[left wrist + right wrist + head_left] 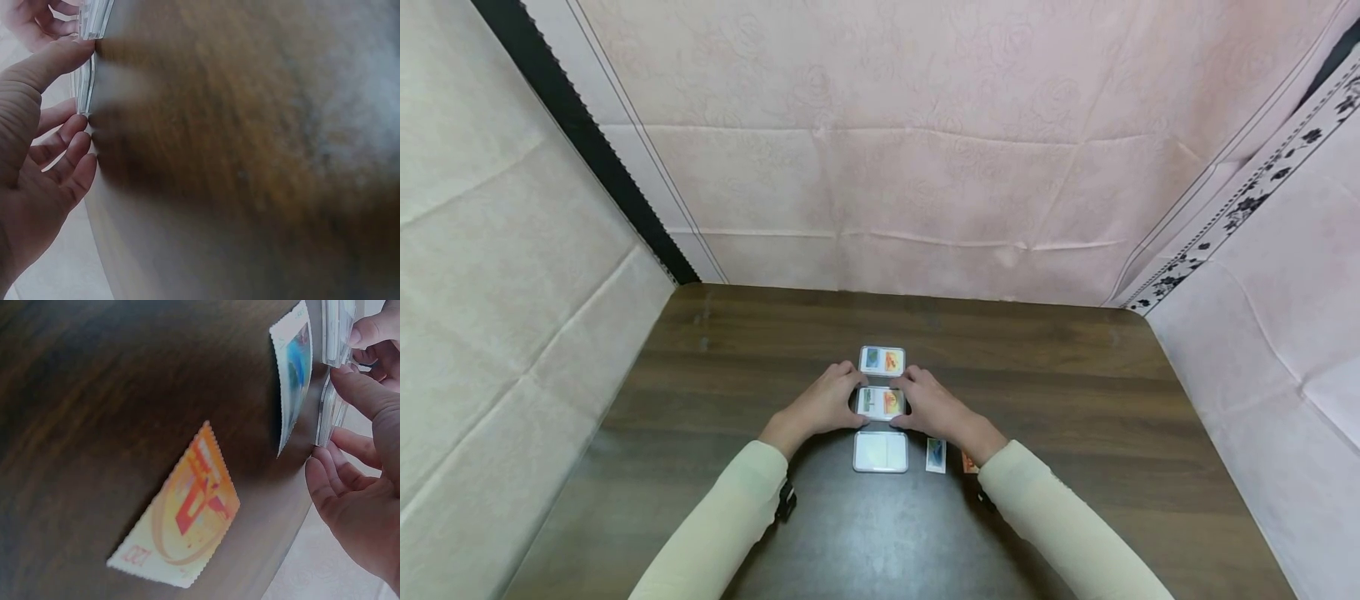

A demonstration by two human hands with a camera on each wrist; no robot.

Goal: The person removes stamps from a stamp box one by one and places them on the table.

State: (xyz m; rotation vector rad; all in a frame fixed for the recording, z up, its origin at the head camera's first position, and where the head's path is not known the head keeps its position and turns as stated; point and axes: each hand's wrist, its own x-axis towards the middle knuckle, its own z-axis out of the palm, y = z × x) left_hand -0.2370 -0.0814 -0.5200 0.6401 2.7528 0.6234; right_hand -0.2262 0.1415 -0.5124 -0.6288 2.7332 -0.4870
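Observation:
Three flat clear plastic cases lie in a column on the table. Both hands grip the middle case (pixel 880 403), which shows a greenish and an orange stamp inside. My left hand (pixel 826 400) has its thumb at the near left corner and its fingers at the far left one. On the opposite side, my right hand (pixel 936 407) holds the right corners the same way. Beyond them is the far case (pixel 882 362), with a blue and an orange stamp in it. Closest to me, the near case (pixel 880 452) looks plain white, with no stamp showing.
Right of the near case lies a loose blue stamp (pixel 295 369). An orange stamp (pixel 187 519) with a serrated edge lies beside it, partly covered by the right wrist in the head view. Pale cloth (pixel 880 183) hangs behind the brown wooden table (pixel 1037 358) and along both sides.

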